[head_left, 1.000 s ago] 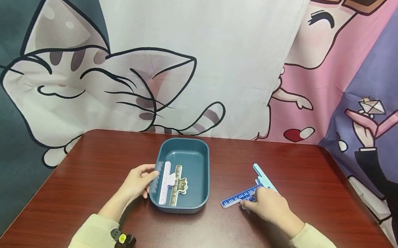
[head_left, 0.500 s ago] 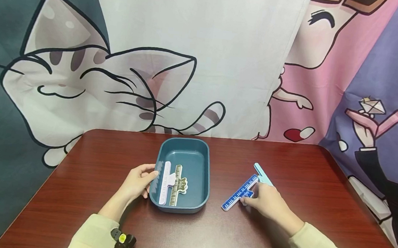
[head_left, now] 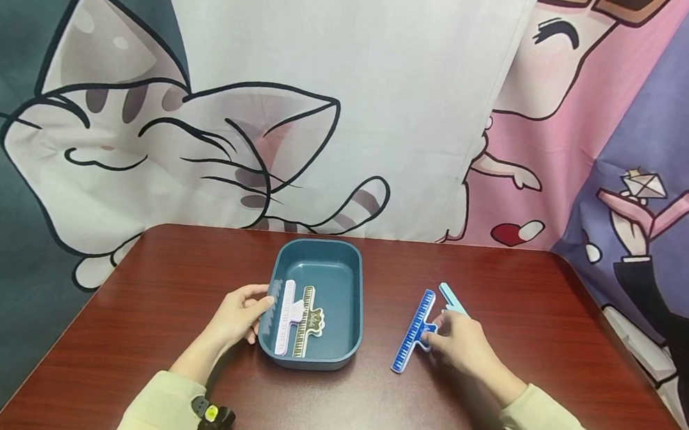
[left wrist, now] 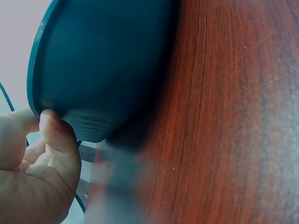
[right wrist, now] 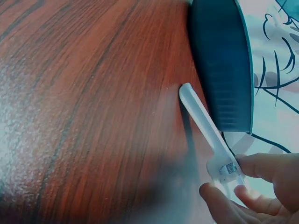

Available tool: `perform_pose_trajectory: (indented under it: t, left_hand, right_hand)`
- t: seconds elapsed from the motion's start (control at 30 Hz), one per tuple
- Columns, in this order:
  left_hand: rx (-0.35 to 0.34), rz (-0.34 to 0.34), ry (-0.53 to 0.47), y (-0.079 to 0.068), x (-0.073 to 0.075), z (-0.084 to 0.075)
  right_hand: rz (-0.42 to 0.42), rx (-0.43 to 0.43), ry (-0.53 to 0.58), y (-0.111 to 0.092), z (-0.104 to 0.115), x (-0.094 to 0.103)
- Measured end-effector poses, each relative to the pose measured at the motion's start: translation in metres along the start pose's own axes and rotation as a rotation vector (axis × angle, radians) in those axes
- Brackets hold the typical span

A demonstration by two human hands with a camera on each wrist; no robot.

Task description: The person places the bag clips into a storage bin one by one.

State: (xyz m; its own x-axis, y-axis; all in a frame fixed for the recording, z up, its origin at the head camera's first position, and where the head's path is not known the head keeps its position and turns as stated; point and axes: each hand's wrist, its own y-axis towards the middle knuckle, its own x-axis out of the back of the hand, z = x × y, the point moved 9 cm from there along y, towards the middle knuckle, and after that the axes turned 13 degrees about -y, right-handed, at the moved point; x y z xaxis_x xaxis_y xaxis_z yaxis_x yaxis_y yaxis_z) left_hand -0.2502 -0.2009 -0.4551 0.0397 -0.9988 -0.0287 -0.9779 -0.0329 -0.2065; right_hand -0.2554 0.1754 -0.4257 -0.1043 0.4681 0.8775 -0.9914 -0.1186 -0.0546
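Note:
My left hand [head_left: 239, 317] pinches the near-left rim of a dark teal rectangular bin [head_left: 343, 313]; the left wrist view shows the thumb against the bin's outer wall [left wrist: 103, 56]. Inside lie a white ruler clip [head_left: 285, 321] and a gold ruler clip [head_left: 304, 326], side by side. To the bin's right, my right hand [head_left: 463, 343] pinches a blue ruler clip [head_left: 412, 333] by its grip tab. The right wrist view shows that clip's pale underside [right wrist: 201, 114] tilted over the table. Behind the right hand, a light-blue ruler clip [head_left: 451, 298] is partly hidden.
All of this is on a reddish-brown wooden table [head_left: 189, 255]. A cloth curtain [head_left: 431, 112] with cartoon figures hangs along the table's far edge. Each wrist wears a strapped black device, as on the left wrist camera [head_left: 219, 419].
The blue clip has turned from a slant to nearly upright in the head view and come away from the light-blue clip. My right hand has shifted slightly; the left hand and bin have stayed put.

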Motion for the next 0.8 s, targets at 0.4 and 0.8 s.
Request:
perform_pose_trajectory:
  t: [0.4, 0.8]
  left_hand:
    - [-0.004, 0.006, -0.005, 0.0011, -0.0003, 0.0001]
    - [-0.016, -0.004, 0.012, -0.0008, 0.0002, -0.0004]
  right_hand:
    - [0.036, -0.008, 0.14, 0.0017, 0.0011, -0.0014]
    - [0.026, 0.023, 0.151, 0.0031, 0.0066, 0.0013]
